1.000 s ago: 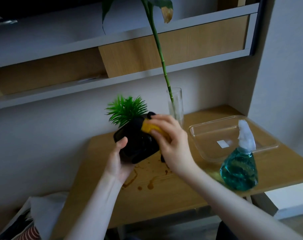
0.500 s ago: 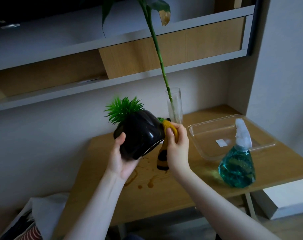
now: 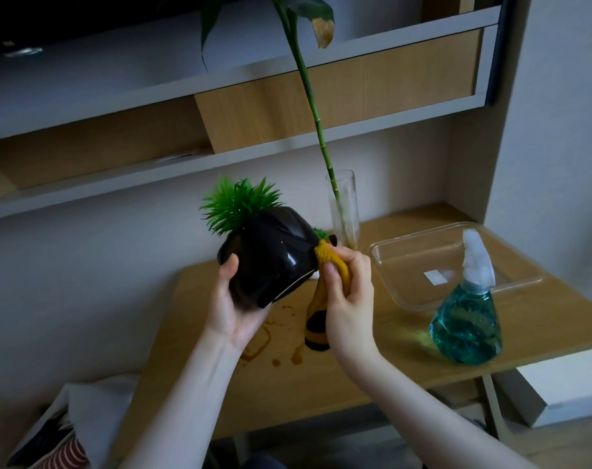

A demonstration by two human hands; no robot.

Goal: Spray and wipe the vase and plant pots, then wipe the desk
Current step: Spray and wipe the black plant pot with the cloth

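Both hands busy on a tilted black plant pot above the desk.

The left hand (image 3: 232, 308) cups the black pot (image 3: 269, 262) from below, thumb curled up its side, spiky green plant (image 3: 237, 204) leaning toward 11 o'clock. The right hand (image 3: 350, 299) pinches a yellow-and-black cloth (image 3: 331, 269) against the pot's side at 3 o'clock; its tail hangs over brown stains (image 3: 274, 343) on the desk (image 3: 372, 363). The glass vase (image 3: 343, 208) stands behind at 1 o'clock; a clear tray (image 3: 423, 265) and blue spray bottle (image 3: 467, 316) sit at 3 o'clock.

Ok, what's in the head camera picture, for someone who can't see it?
A left hand holds a tilted black plant pot above a stained wooden desk, while the right hand wipes it with a yellow cloth.
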